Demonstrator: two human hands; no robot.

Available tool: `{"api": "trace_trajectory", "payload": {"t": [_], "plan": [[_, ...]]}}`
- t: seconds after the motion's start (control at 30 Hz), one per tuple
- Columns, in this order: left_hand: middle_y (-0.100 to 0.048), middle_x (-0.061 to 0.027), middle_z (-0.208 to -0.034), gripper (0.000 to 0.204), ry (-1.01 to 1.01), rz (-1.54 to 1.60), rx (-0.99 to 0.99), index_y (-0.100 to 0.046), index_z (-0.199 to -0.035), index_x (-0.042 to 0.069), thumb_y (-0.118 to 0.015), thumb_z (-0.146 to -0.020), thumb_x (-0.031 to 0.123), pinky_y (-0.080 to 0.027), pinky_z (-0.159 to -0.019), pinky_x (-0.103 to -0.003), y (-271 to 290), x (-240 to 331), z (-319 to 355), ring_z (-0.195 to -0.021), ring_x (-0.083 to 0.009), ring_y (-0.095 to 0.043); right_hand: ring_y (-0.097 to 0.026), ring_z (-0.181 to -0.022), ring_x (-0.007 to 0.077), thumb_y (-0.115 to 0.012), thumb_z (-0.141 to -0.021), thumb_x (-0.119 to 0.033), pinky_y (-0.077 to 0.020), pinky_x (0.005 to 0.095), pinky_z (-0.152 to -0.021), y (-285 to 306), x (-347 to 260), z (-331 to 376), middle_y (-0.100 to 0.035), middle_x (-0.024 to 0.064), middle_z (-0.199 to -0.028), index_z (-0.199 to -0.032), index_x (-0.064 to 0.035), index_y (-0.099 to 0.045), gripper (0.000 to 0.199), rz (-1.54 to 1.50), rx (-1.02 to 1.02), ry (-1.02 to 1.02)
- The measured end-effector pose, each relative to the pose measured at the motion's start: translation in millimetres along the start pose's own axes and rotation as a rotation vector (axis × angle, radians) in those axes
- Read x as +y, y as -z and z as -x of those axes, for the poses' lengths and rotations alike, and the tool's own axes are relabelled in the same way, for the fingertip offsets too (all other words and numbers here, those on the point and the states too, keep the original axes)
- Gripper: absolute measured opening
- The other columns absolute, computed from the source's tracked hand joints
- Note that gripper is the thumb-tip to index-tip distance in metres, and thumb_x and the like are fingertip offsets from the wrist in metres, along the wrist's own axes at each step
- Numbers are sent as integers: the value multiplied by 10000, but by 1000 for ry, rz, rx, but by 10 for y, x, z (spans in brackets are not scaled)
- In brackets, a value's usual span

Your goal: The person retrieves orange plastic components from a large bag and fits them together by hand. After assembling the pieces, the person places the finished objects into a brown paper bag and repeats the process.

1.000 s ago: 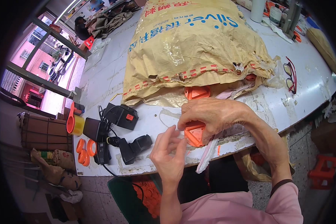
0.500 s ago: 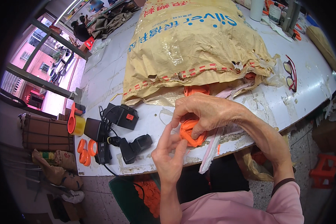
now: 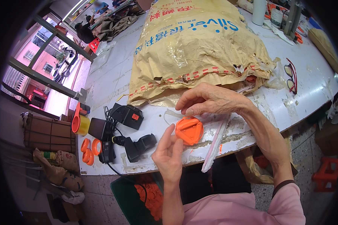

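A round orange plastic part with a raised triangle on its face lies near the table's front edge. The thumb and fingers of my left hand grip its left rim. My right hand is just above its far edge, fingers bent, thumb and forefinger slightly apart; I see nothing between them. Behind that hand is the mouth of a large tan woven sack, with some orange showing at its right corner. A pale pink-edged strip runs from below my right hand over the table edge.
Left on the table are a black corded device, a black box, orange rings and a yellow-and-orange container. Red glasses lie at right. A green bin of orange pieces stands below; people are far left.
My right hand has lifted off the orange part and moved slightly away, uncovering its face. My left hand keeps its place at the rim. The view has shifted slightly.
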State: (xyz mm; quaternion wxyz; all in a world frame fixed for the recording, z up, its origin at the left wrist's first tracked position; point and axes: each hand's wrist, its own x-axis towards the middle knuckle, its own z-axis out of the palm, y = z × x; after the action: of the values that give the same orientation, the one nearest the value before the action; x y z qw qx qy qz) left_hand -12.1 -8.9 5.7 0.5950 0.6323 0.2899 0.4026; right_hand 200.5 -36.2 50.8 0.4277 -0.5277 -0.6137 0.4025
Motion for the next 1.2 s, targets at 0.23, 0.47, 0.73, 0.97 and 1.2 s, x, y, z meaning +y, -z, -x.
{"api": "trace_trajectory", "payload": {"t": [0.23,0.47,0.73,0.97,1.2], "plan": [[-619,-79,-835,366,-15,58,29,-513,-1201,-94,-579,-845,-39,-473,-632,-211,-4,-9,-10,-682,-88,-555,-606,-726,144,-601,-791,-221,-485,265,-678,54,-104,53,-650,105,-822,-1068,11,-620,362,-28,-86,-101],[-645,-105,-871,345,-4,88,61,-512,-1199,-91,-536,-857,-50,-498,-645,-233,0,18,-7,-696,-99,-579,-545,-657,72,-600,-848,-203,-463,223,-605,49,-134,53,-591,13,-716,-1068,3,-618,302,-31,-128,-120],[-637,-108,-860,368,-12,89,89,-501,-1200,-109,-579,-855,-8,-464,-590,-200,-14,5,-13,-641,-92,-556,-604,-691,133,-617,-808,-250,-488,257,-646,50,-156,72,-654,91,-803,-1093,-19,-618,367,-64,-128,-134],[-645,-109,-848,366,6,82,110,-504,-1192,-113,-584,-853,-2,-464,-588,-197,-9,21,-20,-628,-89,-561,-583,-722,87,-669,-812,-166,-486,239,-658,24,-56,45,-652,55,-802,-1116,24,-576,371,-110,-194,-70],[-641,-108,-824,339,13,106,83,-509,-1188,-106,-528,-852,-59,-488,-629,-221,27,8,-17,-665,-104,-581,-595,-756,95,-687,-778,-91,-487,246,-708,34,-65,61,-674,81,-846,-1121,39,-565,387,-141,-194,-74]]}}
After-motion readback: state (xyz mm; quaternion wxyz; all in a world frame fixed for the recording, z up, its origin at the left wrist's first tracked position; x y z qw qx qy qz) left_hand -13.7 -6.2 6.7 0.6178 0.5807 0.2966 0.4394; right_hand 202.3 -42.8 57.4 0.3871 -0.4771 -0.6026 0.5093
